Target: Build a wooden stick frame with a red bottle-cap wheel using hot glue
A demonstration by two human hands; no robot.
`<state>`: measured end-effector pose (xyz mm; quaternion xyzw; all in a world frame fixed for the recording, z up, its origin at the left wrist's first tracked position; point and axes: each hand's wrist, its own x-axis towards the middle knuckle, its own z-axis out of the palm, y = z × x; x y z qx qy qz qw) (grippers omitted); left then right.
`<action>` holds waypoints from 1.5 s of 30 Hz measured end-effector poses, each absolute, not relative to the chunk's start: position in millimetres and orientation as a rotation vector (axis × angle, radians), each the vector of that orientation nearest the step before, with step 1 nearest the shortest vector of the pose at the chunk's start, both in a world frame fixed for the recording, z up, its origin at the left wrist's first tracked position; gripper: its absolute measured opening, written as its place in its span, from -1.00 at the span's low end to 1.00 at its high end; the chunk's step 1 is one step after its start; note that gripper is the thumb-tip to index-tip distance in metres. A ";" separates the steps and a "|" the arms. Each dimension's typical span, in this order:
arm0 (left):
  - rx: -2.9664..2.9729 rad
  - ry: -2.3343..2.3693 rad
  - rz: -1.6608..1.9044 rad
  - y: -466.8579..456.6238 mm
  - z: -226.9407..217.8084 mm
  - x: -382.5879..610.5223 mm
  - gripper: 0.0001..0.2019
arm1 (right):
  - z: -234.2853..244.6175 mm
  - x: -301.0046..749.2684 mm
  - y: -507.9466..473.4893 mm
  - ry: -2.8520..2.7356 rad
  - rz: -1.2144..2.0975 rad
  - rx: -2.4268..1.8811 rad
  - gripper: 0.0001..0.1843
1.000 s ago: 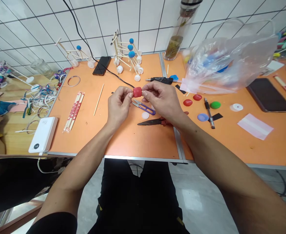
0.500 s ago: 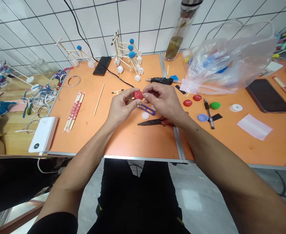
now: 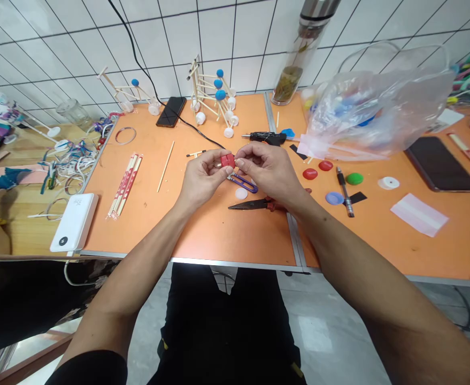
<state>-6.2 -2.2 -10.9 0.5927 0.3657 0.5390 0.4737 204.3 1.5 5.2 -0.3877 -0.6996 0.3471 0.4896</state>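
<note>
Both my hands meet above the orange table (image 3: pixel 202 235), pinching a small red bottle-cap piece (image 3: pixel 227 160) between them. My left hand (image 3: pixel 200 177) grips it from the left with thumb and fingers closed. From the right, my right hand (image 3: pixel 266 170) closes its fingertips on the same piece. Purple-handled snips (image 3: pixel 243 183) and a small white cap (image 3: pixel 241 193) lie on the table just below the hands. Dark shears with red handles (image 3: pixel 254 203) lie beside my right wrist.
Red caps (image 3: pixel 310 173), a green cap (image 3: pixel 354 178), a blue cap (image 3: pixel 334 198) and a pen (image 3: pixel 344 185) lie right of my hands. A clear plastic bag (image 3: pixel 371 107), a stick-and-ball model (image 3: pixel 214 101), wrapped chopsticks (image 3: pixel 124 184), a white power bank (image 3: pixel 74 222) and two phones surround them.
The red piece has been turned between my fingers and both hands have sunk a little toward the table. The view has tilted slightly.
</note>
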 end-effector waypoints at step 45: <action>1.140 0.897 1.036 -0.1 2.4 -15.2 -0.36 | -14.9 202.2 13.1 -2.081 0.303 -0.757 -0.75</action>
